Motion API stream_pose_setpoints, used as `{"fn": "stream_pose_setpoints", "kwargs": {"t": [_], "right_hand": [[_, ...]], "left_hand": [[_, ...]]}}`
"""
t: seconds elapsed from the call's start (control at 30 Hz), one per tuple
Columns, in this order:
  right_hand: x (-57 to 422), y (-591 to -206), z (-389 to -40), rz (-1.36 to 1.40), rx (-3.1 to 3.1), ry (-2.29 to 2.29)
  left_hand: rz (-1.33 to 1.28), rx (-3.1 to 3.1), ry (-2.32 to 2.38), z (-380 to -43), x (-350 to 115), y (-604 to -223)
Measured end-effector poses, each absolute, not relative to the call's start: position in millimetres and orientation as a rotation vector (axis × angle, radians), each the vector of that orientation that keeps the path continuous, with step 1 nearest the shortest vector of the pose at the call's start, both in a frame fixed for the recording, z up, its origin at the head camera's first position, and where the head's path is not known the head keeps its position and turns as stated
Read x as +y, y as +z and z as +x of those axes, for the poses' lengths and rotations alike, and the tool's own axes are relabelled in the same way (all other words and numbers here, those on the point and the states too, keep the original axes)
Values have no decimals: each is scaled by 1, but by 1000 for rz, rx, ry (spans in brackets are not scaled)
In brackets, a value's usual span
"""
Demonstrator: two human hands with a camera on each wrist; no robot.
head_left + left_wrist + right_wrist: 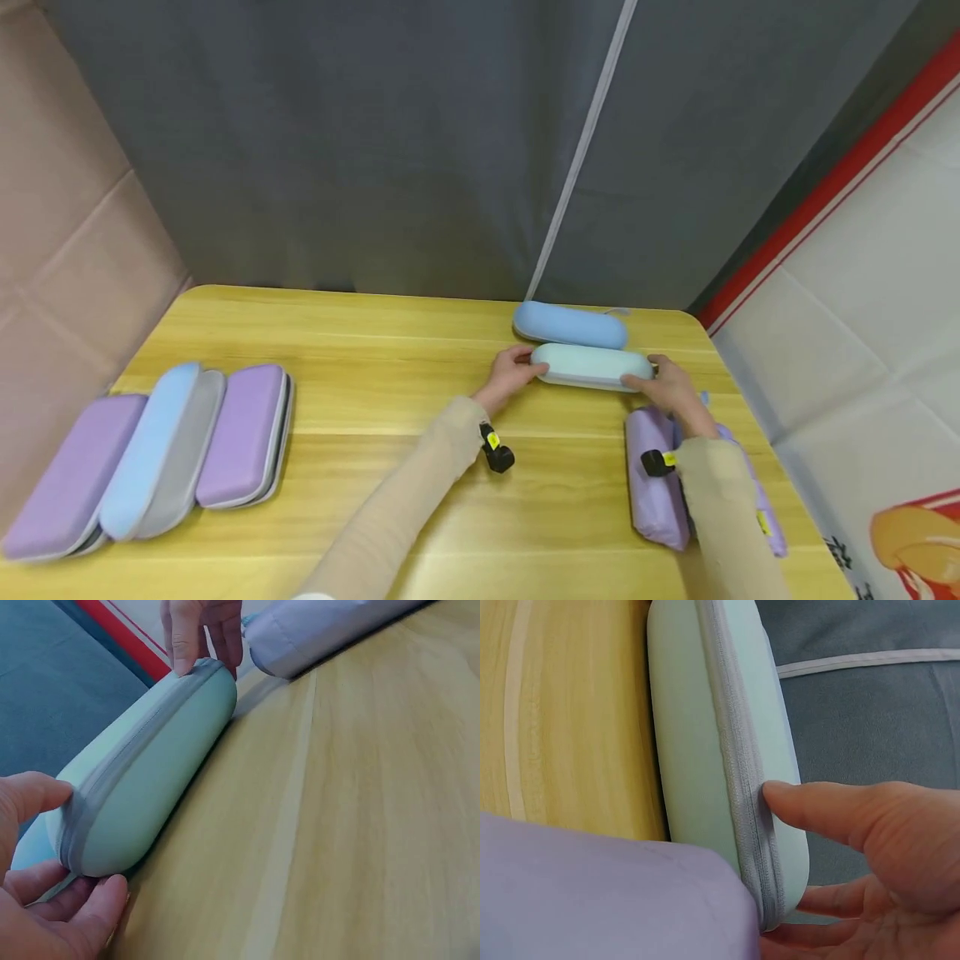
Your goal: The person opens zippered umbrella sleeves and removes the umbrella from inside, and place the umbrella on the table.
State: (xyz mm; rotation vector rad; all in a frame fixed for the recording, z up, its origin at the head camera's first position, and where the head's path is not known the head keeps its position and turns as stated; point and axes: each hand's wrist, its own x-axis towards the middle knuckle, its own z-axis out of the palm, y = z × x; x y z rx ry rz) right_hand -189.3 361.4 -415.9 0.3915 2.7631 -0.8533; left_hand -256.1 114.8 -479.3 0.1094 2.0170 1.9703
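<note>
A long mint green zippered case [592, 365] with rounded ends lies on the table, a grey zipper running along its side. My left hand [512, 377] pinches its left end, thumb near the zipper and fingers low around the end, as the left wrist view shows. At the opposite end, my right hand [670, 387] grips it with the thumb [817, 804] on the zipper edge and the fingers partly hidden behind. Just beyond it, close to the table's far edge, sits a similar blue case [570, 324].
Purple folded umbrellas [655, 479] lie below my right forearm, partly covered by it. At the left, a purple case [246, 433], a light blue and grey case [153, 446] and another purple case [78, 475] lean in a row. A dark curtain [337, 150] hangs behind the wooden table [360, 367].
</note>
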Motion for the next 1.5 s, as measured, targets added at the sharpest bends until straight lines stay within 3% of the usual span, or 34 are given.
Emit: {"fn": "stream_pose_setpoints", "kwargs": {"t": [0.5, 1.13, 1.5], "right_hand": [[339, -415, -196, 334, 2884, -860], [246, -426, -205, 22, 2910, -1040], [210, -431, -193, -68, 2839, -1178]], "left_hand": [[152, 2126, 1920, -256, 87, -476], [24, 2113, 1912, -244, -43, -479], [15, 2152, 1875, -222, -93, -476]]}}
